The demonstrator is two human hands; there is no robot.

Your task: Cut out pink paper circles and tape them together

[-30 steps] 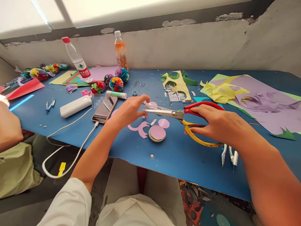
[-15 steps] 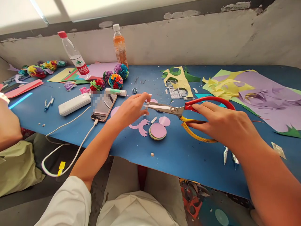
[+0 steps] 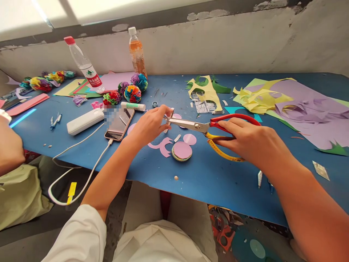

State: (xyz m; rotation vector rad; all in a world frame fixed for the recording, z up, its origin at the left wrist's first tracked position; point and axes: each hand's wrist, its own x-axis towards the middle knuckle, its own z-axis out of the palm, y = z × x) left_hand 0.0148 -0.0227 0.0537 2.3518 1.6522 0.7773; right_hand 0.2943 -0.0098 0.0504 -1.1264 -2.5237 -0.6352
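Where the blue table point(image 3: 207, 182) comes to its near edge, a stack of paper discs point(image 3: 182, 151), lilac uppermost, lies flat, with pink offcuts point(image 3: 163, 146) just beside it. The right hand point(image 3: 251, 140) is closed through the red and yellow handles of the scissors point(image 3: 196, 126), held above the table, blades close together and pointing left. The left hand point(image 3: 149, 125) pinches a small paper strip point(image 3: 171, 112) between thumb and fingertips, upright at the blade tips. Beyond the left hand lie a phone point(image 3: 120, 123) on a white cable, a glue stick point(image 3: 133, 106) and paper pom-poms point(image 3: 133, 93). An orange bottle point(image 3: 137, 52) stands upright at the far wall.
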